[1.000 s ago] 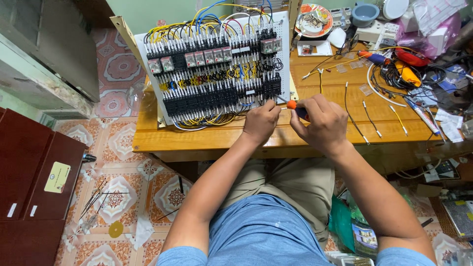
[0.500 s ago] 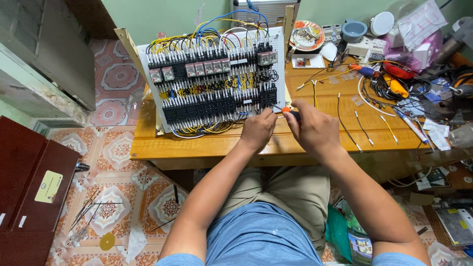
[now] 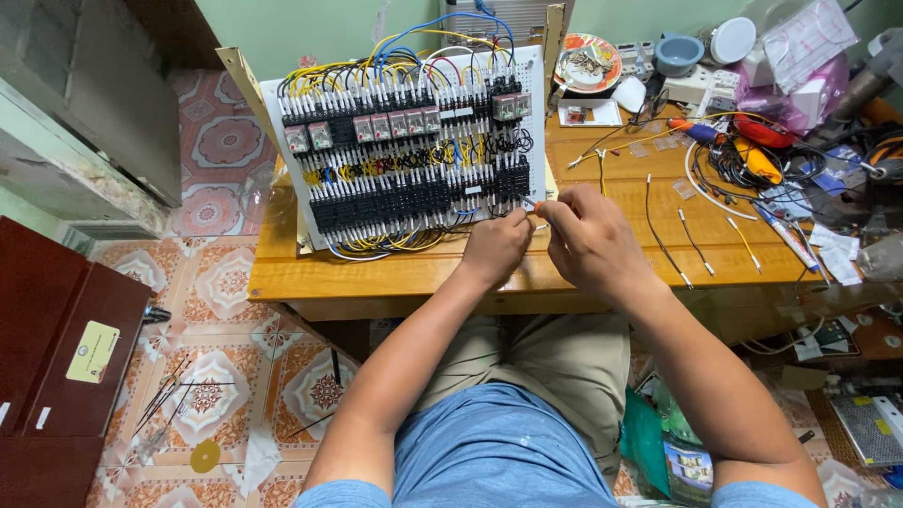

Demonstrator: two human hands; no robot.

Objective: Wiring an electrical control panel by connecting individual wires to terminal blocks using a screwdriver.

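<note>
1. Our fingers (image 3: 538, 209) pinch together on a thin wire end (image 3: 529, 201) at the lower right corner of the control panel (image 3: 409, 155); left hand (image 3: 494, 246) and right hand (image 3: 588, 240) nearly touch.
2. We judge we're seating that wire; next calls for steady aim at a terminal.
3. The panel leans upright on the table (image 3: 602, 273).
4. Behind, a patterned plate (image 3: 589, 62) holds small parts; the blue bowl (image 3: 679, 53) — contents unclear.
</note>
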